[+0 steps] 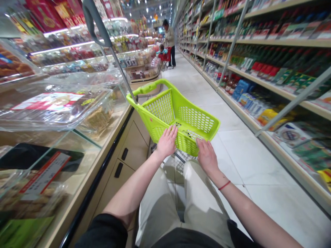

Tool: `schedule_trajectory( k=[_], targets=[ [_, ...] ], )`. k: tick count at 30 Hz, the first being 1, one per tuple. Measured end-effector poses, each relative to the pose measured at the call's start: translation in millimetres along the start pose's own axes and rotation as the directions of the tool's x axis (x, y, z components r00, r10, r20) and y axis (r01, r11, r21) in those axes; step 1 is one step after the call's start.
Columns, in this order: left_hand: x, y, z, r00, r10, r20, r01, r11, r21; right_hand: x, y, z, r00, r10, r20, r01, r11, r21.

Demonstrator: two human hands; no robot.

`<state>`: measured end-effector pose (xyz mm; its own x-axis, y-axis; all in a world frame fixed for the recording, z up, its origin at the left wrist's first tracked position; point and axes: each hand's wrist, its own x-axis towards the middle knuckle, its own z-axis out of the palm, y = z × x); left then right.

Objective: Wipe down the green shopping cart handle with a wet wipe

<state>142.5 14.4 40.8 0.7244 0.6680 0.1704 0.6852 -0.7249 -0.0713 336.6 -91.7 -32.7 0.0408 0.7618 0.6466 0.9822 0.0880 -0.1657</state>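
A lime-green plastic shopping basket (pixel 199 119) on a wheeled frame stands in the aisle right in front of me. My left hand (pixel 167 142) lies on the basket's near rim with its fingers stretched forward over the edge. My right hand (pixel 206 155) rests on the same rim further right, fingers curled loosely against the mesh wall. A red string is tied round my right wrist. The basket's curved green handle (pixel 152 86) sticks up at its far side. What lies inside the basket is mostly hidden.
A glass-fronted display counter (pixel 64 113) with packaged food runs along my left. Stocked shelves (pixel 271 75) line the right side. The white tiled aisle (pixel 245 151) stretches ahead, where a person (pixel 169 39) stands with a red cart (pixel 165 55). A grey pole (pixel 103 38) slants overhead.
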Motion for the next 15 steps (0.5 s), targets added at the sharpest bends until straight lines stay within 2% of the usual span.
schedule_trajectory(
  k=[4, 7, 11, 15],
  targets=[
    [-4.5, 22.0, -2.9, 0.991, 0.135, -0.013, -0.136, 0.986, -0.097, 7.8, -26.4, 10.6, 0.998, -0.065, 0.021, 0.061, 0.986, 0.158],
    [-13.8, 26.5, -3.5, 0.991, 0.131, -0.003, -0.130, 0.979, -0.158, 12.5, -43.9, 16.3, 0.986, -0.148, 0.075, 0.126, 0.962, 0.243],
    [-29.8, 7.0, -4.5, 0.999, 0.047, 0.028, -0.041, 0.986, -0.163, 18.2, -61.3, 20.9, 0.951, -0.269, 0.153, 0.225, 0.940, 0.258],
    [-46.8, -16.7, -2.9, 0.998, 0.020, 0.052, -0.013, 0.992, -0.129, 21.9, -60.6, 25.9, 0.929, -0.325, 0.175, 0.277, 0.928, 0.249]
  ],
)
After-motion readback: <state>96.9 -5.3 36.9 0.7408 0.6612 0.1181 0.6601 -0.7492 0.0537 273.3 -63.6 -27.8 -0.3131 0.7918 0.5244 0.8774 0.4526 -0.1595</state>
